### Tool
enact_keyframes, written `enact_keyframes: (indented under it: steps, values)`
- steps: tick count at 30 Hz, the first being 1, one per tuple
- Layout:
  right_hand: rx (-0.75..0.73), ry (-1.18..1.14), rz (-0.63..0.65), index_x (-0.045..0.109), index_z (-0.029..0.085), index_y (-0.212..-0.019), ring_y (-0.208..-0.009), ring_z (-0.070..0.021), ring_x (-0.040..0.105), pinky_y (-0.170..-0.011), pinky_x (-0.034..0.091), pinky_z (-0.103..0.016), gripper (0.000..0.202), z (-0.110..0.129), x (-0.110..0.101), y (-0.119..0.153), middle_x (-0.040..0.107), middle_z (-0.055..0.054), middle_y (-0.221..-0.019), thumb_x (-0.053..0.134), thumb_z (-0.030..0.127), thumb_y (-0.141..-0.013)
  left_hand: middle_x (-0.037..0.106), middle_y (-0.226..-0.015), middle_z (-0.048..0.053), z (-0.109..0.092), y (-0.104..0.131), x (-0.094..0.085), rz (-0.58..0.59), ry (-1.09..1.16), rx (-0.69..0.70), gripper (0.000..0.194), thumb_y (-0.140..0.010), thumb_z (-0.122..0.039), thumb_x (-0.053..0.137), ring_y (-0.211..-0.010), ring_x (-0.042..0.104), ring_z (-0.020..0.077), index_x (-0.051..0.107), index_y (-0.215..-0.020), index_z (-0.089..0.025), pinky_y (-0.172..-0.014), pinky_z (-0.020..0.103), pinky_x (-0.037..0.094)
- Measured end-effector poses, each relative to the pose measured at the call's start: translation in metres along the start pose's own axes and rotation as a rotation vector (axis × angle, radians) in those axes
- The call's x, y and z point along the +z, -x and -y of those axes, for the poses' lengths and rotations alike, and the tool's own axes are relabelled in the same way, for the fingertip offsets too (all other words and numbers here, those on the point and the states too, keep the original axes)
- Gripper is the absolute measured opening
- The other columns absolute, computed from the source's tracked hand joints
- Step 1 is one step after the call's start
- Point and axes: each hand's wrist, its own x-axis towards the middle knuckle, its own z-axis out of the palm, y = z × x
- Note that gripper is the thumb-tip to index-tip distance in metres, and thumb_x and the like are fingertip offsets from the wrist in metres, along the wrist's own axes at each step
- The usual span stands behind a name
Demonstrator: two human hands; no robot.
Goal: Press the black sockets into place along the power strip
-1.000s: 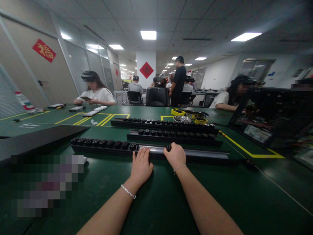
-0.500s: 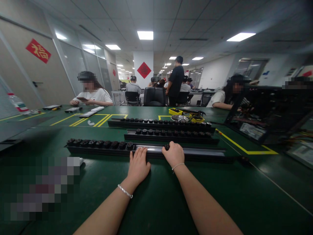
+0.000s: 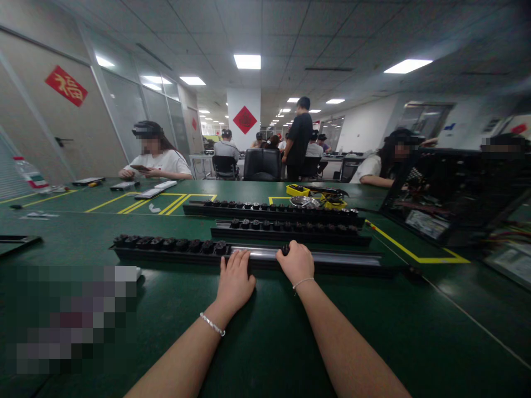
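The nearest long black rail (image 3: pixel 261 253) lies across the green table, with a shiny strip along its channel. Several small black knob-like pieces (image 3: pixel 169 244) sit in a row on its left part. My left hand (image 3: pixel 236 279) rests on the rail's front edge just right of that row, fingers stretched out and holding nothing. To its right, my right hand (image 3: pixel 297 261) is closed on a single small black knob-like piece (image 3: pixel 286 250) at the channel. Its fingers partly hide the piece.
Behind lie two more black rails, a middle rail (image 3: pixel 290 235) and a far rail (image 3: pixel 265 210), both lined with pieces. A metal bowl (image 3: pixel 305 202) and a yellow tray (image 3: pixel 297 190) stand beyond. An open computer case (image 3: pixel 440 193) is at right. Co-workers sit at both sides.
My right hand and the small black piece have shifted very slightly to the right. My left hand stays in place on the rail.
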Motion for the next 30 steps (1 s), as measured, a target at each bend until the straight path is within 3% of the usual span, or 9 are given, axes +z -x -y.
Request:
enact_keyframes:
  steps: [7,14,24,30]
  values:
    - [0.006,-0.023,-0.009,0.055,0.017,-0.078,-0.084,-0.0212,0.055,-0.072,0.036,-0.030,0.020,-0.0014,0.0012,-0.0005,0.063,-0.009,-0.080,0.048,0.035,-0.078,0.046,-0.136,0.007,0.0011,0.0005,0.0023,-0.011,-0.008,0.006,0.058,-0.073,-0.018,0.045,-0.131,0.031,0.0247,0.038,-0.131,-0.019,-0.110,0.055,0.015]
    - [0.011,0.012,-0.018,0.056,0.017,-0.078,-0.088,-0.0223,0.055,-0.081,0.034,-0.033,0.022,-0.0016,0.0011,0.0007,0.063,-0.010,-0.082,0.048,0.037,-0.077,0.045,-0.137,0.007,-0.0001,0.0003,0.0006,0.007,0.005,-0.005,0.058,-0.073,-0.018,0.045,-0.132,0.030,0.0247,0.038,-0.131,-0.018,-0.110,0.055,0.015]
    - [0.038,-0.012,-0.008,0.055,0.016,-0.080,-0.086,-0.0218,0.055,-0.076,0.036,-0.031,0.021,-0.0049,0.0028,-0.0020,0.062,-0.010,-0.081,0.045,0.034,-0.078,0.045,-0.137,0.007,-0.0001,0.0000,-0.0001,0.009,0.015,-0.005,0.058,-0.074,-0.018,0.044,-0.132,0.030,0.0241,0.038,-0.131,-0.018,-0.111,0.054,0.013]
    - [0.041,0.021,-0.054,0.056,0.017,-0.077,-0.093,-0.0246,0.053,-0.084,0.033,-0.036,0.021,-0.0061,0.0028,0.0004,0.063,-0.011,-0.085,0.046,0.036,-0.076,0.046,-0.137,0.008,0.0002,0.0000,0.0014,-0.008,0.014,0.006,0.058,-0.072,-0.017,0.045,-0.131,0.031,0.0244,0.039,-0.131,-0.017,-0.111,0.055,0.014]
